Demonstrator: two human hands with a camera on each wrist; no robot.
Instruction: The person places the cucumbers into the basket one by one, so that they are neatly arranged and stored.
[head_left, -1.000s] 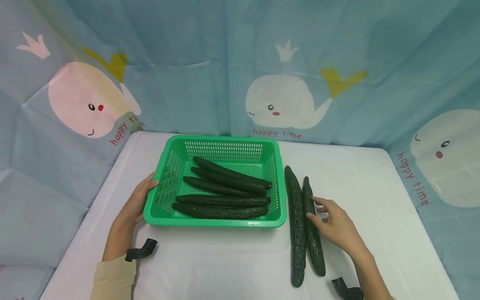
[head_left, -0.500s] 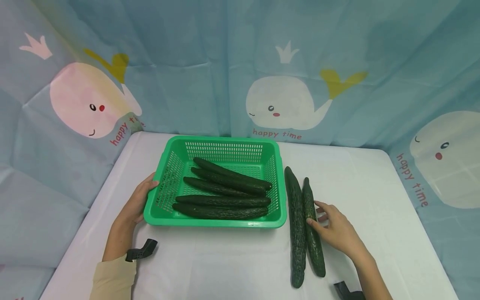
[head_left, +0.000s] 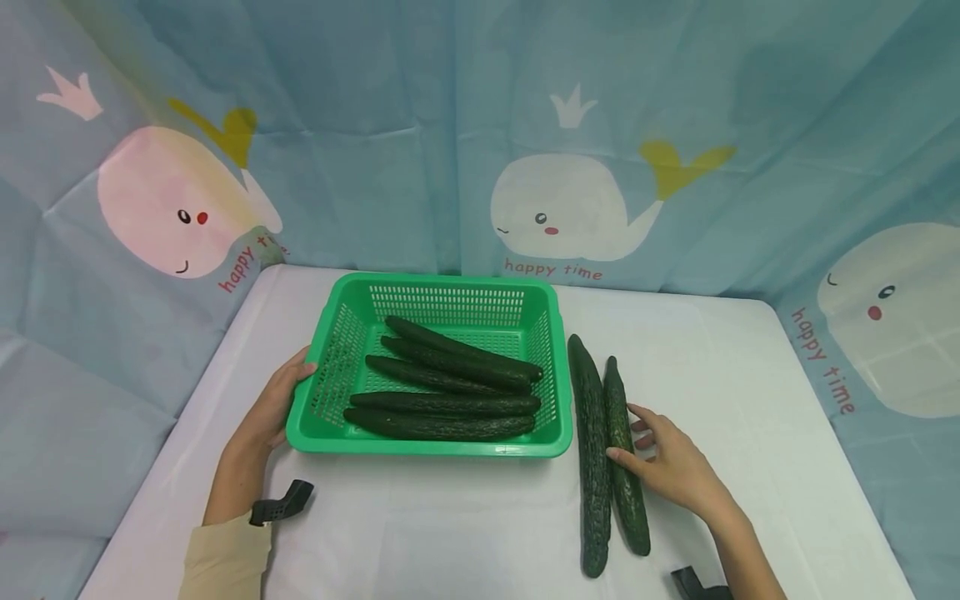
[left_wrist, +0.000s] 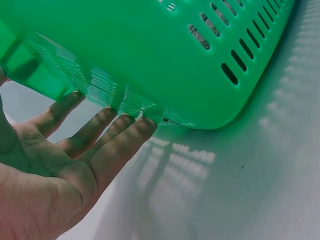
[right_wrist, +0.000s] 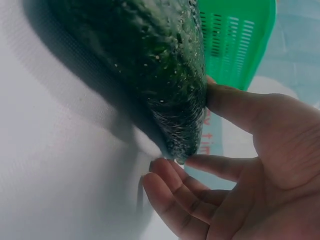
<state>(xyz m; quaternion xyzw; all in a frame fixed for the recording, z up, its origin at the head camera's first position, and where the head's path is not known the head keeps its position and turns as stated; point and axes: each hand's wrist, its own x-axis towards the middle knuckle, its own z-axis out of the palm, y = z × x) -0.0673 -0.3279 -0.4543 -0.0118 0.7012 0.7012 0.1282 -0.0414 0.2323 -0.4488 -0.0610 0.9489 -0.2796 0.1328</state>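
A green plastic basket holds several dark green cucumbers. My left hand holds the basket's left side, thumb over the rim; in the left wrist view its fingers lie against the outer wall. Two more cucumbers lie lengthwise right of the basket, the longer one nearer to it. Around the middle of the shorter cucumber my right hand has thumb and fingers on opposite sides. The right wrist view shows this cucumber close up, with the thumb touching its bumpy skin.
A white cloth covers the table. Behind and at both sides hangs a blue curtain printed with whales. Each wrist carries a small black device, such as the left one.
My right hand has slid slightly toward me along the shorter cucumber, with its thumb now farther over to the cucumber's left side. The left hand and basket have stayed put.
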